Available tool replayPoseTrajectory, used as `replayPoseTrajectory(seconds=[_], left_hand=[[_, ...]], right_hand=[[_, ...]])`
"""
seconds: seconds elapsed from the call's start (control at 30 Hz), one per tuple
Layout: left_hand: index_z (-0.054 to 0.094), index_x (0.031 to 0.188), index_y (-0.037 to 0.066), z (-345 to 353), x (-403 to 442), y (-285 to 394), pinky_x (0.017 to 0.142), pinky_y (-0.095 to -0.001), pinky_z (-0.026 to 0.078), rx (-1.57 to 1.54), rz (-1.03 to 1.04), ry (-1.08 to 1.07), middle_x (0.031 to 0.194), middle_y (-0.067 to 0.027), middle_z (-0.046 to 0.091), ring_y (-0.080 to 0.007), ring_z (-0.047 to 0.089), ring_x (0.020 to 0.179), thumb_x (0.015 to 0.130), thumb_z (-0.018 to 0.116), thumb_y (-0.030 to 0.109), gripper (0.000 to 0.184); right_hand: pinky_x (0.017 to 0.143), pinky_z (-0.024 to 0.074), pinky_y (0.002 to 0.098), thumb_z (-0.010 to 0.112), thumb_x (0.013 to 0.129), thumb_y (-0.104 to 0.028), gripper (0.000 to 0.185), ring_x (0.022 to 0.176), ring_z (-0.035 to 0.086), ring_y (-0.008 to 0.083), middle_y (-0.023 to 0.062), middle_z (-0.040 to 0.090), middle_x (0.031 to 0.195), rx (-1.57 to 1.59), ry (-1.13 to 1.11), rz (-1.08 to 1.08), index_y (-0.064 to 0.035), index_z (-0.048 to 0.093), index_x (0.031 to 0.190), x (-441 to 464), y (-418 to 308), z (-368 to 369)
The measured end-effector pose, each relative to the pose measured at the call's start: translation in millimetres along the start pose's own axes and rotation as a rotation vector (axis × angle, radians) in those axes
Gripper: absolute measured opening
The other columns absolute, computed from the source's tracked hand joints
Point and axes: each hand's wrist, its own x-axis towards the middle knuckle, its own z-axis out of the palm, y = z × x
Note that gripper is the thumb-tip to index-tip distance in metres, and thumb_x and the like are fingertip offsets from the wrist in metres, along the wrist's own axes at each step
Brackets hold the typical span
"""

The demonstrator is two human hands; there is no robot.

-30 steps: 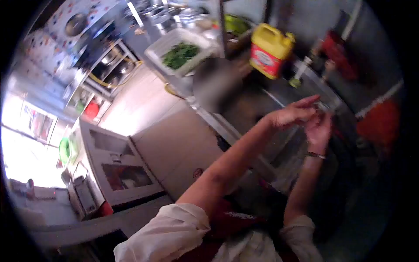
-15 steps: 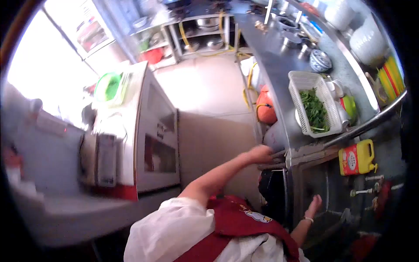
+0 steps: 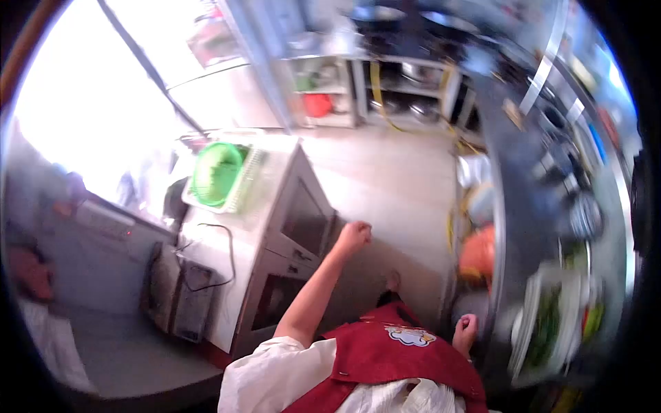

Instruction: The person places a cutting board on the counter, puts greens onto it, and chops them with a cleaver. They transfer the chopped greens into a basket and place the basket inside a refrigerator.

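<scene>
My left hand (image 3: 356,235) hangs over the floor at mid-view, arm stretched forward. Its fingers are curled into a loose fist, and no object shows in it. Nearest to it is the white cabinet (image 3: 292,237) on the left. Low at the right, my right hand (image 3: 466,332) is held beside the red apron (image 3: 385,351), close to the steel counter's front edge. Its fingers are also curled in, with nothing visible in them. A white plastic basket (image 3: 520,358) of leafy greens (image 3: 547,323) sits on the steel counter (image 3: 513,206), apart from both hands.
A green round basket (image 3: 217,175) stands on the left cabinet, near a grey box-like appliance (image 3: 196,296) with a black cord. Orange containers (image 3: 477,255) sit under the steel counter. Tiled floor (image 3: 389,182) runs ahead to a stove with shelves (image 3: 406,76).
My view has swung right-to-left and forward, so the counter now lies further right. My left hand has moved away from the counter's edge; my right hand has come up beside the apron.
</scene>
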Motion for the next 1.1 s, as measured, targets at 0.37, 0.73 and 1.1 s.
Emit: replayPoseTrajectory(seconds=[0.37, 0.73, 1.1], left_hand=[[0.066, 0.091, 0.0, -110.5, 20.6, -59.7, 0.063, -0.0301, 0.05, 0.162, -0.417, 0.485, 0.072, -0.0104, 0.066, -0.0163, 0.063, 0.066, 0.079, 0.055, 0.014, 0.022], [0.061, 0.1, 0.002, -197.0, 314.6, 82.1, 0.074, -0.0351, 0.051, 0.29, 0.173, 0.611, 0.097, -0.0167, 0.063, -0.0309, 0.063, 0.088, 0.082, 0.058, 0.005, 0.018], [0.059, 0.098, 0.003, -345.5, 502.1, 149.1, 0.074, -0.0367, 0.05, 0.358, 0.125, 1.071, 0.112, -0.0132, 0.059, -0.031, 0.062, 0.085, 0.08, 0.057, 0.001, 0.018]], right_hand=[[0.07, 0.0462, 0.0297, 0.057, 0.08, -0.003, 0.012, 0.074, 0.054, 0.0163, 0.0072, 0.055, 0.08, 0.43, -0.408, -0.471, -0.0016, 0.056, 0.091, 437.1, -265.2, 200.9], [0.075, 0.0476, 0.0286, 0.058, 0.083, -0.005, 0.013, 0.081, 0.057, 0.0167, 0.0084, 0.06, 0.089, 0.245, -0.609, -0.66, 0.0004, 0.057, 0.095, 612.2, -352.6, 381.3], [0.071, 0.0485, 0.0344, 0.055, 0.086, -0.014, 0.017, 0.075, 0.059, 0.0228, 0.0104, 0.062, 0.082, -0.022, -0.742, -0.566, 0.0005, 0.06, 0.091, 846.5, -324.7, 588.3]])
